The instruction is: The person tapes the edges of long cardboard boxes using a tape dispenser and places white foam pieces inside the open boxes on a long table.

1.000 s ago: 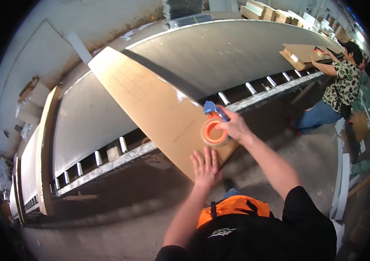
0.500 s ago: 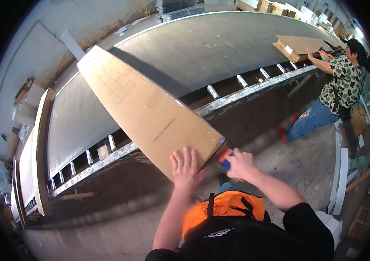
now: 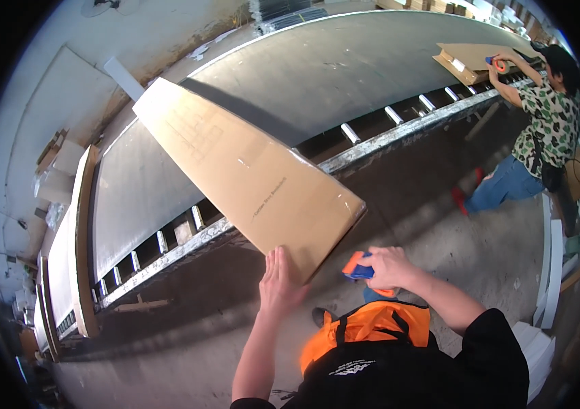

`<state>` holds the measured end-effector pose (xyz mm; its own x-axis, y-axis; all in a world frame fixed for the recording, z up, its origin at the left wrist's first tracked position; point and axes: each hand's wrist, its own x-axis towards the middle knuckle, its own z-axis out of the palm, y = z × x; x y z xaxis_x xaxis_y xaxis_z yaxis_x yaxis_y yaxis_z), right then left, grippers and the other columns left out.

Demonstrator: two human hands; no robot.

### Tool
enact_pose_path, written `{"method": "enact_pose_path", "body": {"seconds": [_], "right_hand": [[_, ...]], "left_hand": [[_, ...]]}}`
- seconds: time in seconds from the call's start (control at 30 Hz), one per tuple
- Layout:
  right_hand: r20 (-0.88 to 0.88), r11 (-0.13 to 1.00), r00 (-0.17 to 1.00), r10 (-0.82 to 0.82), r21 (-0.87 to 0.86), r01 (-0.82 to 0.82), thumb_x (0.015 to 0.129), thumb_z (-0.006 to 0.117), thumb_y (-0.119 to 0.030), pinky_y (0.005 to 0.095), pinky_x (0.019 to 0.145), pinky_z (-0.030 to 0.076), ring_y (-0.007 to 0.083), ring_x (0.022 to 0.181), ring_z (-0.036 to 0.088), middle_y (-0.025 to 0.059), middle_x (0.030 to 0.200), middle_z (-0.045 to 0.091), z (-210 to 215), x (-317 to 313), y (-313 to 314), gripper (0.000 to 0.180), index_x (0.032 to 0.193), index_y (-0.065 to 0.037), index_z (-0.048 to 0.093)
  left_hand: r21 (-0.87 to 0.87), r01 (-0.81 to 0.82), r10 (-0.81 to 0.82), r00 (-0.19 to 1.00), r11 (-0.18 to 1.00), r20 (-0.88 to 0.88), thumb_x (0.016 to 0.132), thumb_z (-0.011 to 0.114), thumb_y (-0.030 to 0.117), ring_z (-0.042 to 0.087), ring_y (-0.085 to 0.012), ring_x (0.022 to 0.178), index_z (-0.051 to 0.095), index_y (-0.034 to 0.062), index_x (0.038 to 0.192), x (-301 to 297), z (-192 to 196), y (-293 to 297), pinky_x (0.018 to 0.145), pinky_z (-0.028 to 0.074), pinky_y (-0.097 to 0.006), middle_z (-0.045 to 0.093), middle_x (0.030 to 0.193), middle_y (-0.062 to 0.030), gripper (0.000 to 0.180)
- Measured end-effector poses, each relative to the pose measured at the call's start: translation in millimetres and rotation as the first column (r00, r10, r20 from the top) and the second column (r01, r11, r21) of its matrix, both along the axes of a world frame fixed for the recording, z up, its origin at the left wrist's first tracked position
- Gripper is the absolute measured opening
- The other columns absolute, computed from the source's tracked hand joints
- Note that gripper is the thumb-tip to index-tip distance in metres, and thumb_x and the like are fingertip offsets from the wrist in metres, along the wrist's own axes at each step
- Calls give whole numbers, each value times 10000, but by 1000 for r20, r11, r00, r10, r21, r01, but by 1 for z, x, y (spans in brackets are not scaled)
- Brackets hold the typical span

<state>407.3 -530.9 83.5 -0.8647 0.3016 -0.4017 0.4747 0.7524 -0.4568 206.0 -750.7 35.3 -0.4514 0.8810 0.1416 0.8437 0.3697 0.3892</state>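
A long brown cardboard carton (image 3: 256,174) lies slantwise across the conveyor, its near end overhanging towards me. My left hand (image 3: 280,283) rests against the carton's near left corner with its fingers stretched out; part of the thumb side is hard to make out. To the right of the carton's near end, apart from it, my right hand (image 3: 392,268) is closed round a blue and orange tape dispenser (image 3: 358,267). Some clear tape shines along the carton's right edge and at its near right corner.
The grey conveyor belt (image 3: 147,177) has rollers and a worn metal rail (image 3: 399,131) along its near side. Upright boards (image 3: 84,252) stand at the left. At the far right a person (image 3: 545,123) works on another carton (image 3: 467,58). White strips (image 3: 552,273) lie at right.
My right hand has drawn the tape dispenser down and away from the carton's near end. My left hand has slid from the carton's top to its left corner. The other person's hands have come together.
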Motion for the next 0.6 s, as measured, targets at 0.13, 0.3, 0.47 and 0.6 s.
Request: {"method": "enact_pose_path", "body": {"seconds": [0.13,0.3,0.47,0.6], "right_hand": [[-511,978,857,-64,138,155,682,711,-255,432,724,559,346,861,674,154,1079,633,79,-72,-58,396,1054,-125,678],[-22,961,998,52,271,-44,623,694,-201,449,725,555,364,798,677,198,1005,622,62,-139,-86,333,942,-106,702],[46,934,994,96,342,-106,604,689,-230,423,698,560,375,809,680,183,906,649,16,-53,-121,388,941,-37,698],[424,841,857,293,313,-442,656,705,-247,412,664,546,298,871,669,191,1065,616,-55,-92,-128,399,1003,-51,699]], "left_hand": [[-46,-186,190,915,982,356,593,876,291,393,-472,1330,-4,-78,1486,1,-1,-7,1015,449,-442,305,1479,-333,1307],[138,-133,105,976,981,192,571,861,454,531,-413,1225,-79,-71,1486,-7,-21,-20,953,500,-420,436,1407,-308,1413],[-15,-133,134,984,991,121,577,849,467,493,-400,1274,-48,-60,1498,-17,-15,-29,952,504,-418,259,1521,-298,1389],[-80,-105,114,986,991,120,583,842,504,467,-396,1299,21,-45,1510,-14,0,-20,955,504,-419,193,1547,-298,1355]]}}
